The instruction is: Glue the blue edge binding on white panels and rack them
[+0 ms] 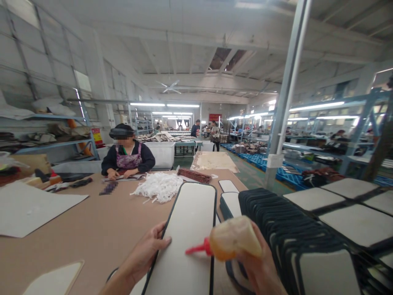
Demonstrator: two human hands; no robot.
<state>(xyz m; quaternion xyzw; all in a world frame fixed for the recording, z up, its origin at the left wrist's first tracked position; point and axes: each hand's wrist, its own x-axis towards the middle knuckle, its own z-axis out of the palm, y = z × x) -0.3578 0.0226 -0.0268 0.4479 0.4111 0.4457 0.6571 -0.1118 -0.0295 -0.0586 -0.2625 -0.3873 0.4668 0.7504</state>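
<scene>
My left hand (150, 248) grips the left edge of a long white panel (190, 221) with rounded corners and a dark border. Its thumb lies on the white face and the fingers go behind. In my right hand (258, 256) is a squeeze bottle (235, 239) of amber liquid, tipped on its side. The bottle's red nozzle (198, 248) points left over the middle of the panel; whether it touches the surface I cannot tell. Right of the bottle stands a long row of similar dark-edged panels (276, 221), packed close together.
A heap of white strips (159, 186) lies on the brown table (107, 229), near a brown bundle (195, 176). Across the table sits a co-worker (129, 157). A white sheet (37, 209) is at left. More pale panels (353, 221) lie at right, and a metal post (285, 90) rises behind.
</scene>
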